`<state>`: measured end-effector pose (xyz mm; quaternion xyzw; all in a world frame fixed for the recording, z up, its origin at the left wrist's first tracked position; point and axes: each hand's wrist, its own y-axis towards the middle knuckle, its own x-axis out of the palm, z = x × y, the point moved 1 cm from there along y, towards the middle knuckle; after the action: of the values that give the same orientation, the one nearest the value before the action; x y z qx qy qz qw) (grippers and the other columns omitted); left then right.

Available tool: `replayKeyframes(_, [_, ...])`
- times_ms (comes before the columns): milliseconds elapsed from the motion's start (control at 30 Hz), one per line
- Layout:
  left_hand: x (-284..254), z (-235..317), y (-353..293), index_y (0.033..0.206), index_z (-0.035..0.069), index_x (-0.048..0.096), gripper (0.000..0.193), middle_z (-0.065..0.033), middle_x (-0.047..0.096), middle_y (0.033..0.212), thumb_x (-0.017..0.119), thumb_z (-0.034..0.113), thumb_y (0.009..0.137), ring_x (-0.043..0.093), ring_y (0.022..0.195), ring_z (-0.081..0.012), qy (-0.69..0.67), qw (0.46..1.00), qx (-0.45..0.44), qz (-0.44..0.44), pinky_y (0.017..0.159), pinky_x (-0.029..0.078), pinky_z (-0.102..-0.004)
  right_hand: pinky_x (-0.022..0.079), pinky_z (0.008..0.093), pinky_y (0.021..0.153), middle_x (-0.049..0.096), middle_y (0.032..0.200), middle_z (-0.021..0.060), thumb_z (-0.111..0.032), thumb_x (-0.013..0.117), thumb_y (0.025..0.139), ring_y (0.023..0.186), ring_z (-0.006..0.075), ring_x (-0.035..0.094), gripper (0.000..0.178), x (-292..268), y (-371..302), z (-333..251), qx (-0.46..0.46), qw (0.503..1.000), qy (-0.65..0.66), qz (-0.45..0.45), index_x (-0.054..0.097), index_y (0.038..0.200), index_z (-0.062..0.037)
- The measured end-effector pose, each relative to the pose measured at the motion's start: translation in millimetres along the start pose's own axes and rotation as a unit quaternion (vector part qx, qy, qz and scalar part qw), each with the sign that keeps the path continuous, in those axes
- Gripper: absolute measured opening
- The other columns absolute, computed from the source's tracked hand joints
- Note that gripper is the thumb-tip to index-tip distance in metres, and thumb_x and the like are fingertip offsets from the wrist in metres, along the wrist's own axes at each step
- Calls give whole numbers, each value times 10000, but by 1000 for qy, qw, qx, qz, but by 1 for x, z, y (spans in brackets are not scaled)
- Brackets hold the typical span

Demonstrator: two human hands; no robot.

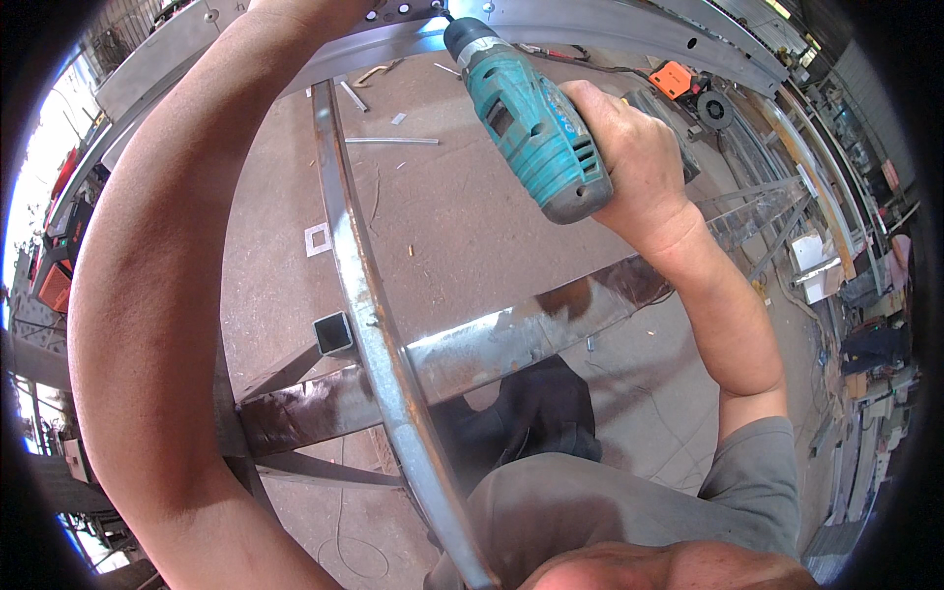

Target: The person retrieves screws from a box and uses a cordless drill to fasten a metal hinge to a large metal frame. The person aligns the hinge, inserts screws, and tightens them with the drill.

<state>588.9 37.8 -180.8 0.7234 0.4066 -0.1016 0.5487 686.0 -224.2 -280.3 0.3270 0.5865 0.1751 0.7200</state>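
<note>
A teal and black cordless drill (531, 128) is in my right hand (634, 157), whose fingers wrap round its grip. Its black chuck points up and left at a grey metal beam (610, 69) along the top of the view. The drill's lamp throws a bright patch on the beam, near a row of round holes. Whether the bit touches the metal, I cannot tell. My left arm reaches up the left side to the beam. Only the edge of my left hand (320, 8) shows at the top; its fingers are out of view.
Below the beam, a long square steel tube (369, 305) crosses a wider steel bar (492, 344). An open tube end (333, 333) stands beside the crossing. Offcuts and a square plate (318, 239) lie on the floor. An orange machine (673, 81) stands at the upper right.
</note>
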Motion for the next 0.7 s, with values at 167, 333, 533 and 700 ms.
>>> replayKeyframes(167, [-4,6,-5,903,4,728,168,-146,687,1057,717,129,791,699,989,-347,21,1000,4,8,890,562,-429,594,476,695,721,878,107,-157,795,778,828,356,731,399,-1,0,-1,3,1000,1,1,585,1116,-125])
replayKeyframes(333, [-7,6,-2,905,10,724,164,-147,682,1059,714,123,788,695,987,-346,16,1000,0,-12,893,561,-428,595,473,686,722,873,106,-162,798,777,820,354,732,391,-1,1,0,-4,1000,1,1,589,1105,-118])
replayKeyframes(533, [-9,8,-5,900,9,722,157,-146,679,1059,713,114,784,693,975,-344,18,1000,3,1,888,562,-427,597,463,683,724,873,100,-151,795,782,816,344,736,381,-1,1,0,-2,1000,3,-3,589,1101,-118])
replayKeyframes(700, [-11,9,-4,908,8,723,162,-143,680,1072,713,112,784,695,984,-343,6,1000,-14,-23,892,562,-430,597,426,715,738,922,134,-142,813,776,858,323,739,451,-2,0,1,5,1000,-10,-23,594,1168,-97])
